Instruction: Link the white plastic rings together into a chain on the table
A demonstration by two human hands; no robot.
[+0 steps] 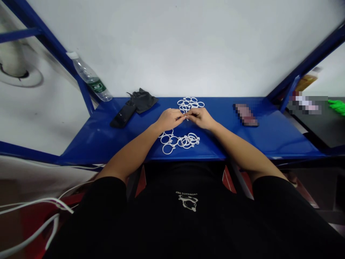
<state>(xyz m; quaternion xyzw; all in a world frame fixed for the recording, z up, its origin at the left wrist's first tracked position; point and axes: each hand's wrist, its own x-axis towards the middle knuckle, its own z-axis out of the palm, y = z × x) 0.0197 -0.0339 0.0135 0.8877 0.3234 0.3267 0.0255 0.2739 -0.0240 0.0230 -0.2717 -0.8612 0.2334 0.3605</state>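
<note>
My left hand (170, 119) and my right hand (201, 118) meet over the middle of the blue table, fingertips pinched together. Between them shows a small white piece (187, 118), seemingly part of a white plastic ring; the fingers hide most of it. Just beyond my hands lies a cluster of white rings (201, 104), thin and round with small tabs. Nearer to me, a second group of white rings (168, 149) overlaps along the table's front, partly below my left wrist.
On the left stand a clear plastic bottle (90, 79), a black phone (123, 116) and a crumpled black bag (142, 100). A blurred-out phone-shaped thing (245, 115) lies on the right. Blue frame bars (288, 93) flank the blue table (215, 144), with a white wall behind.
</note>
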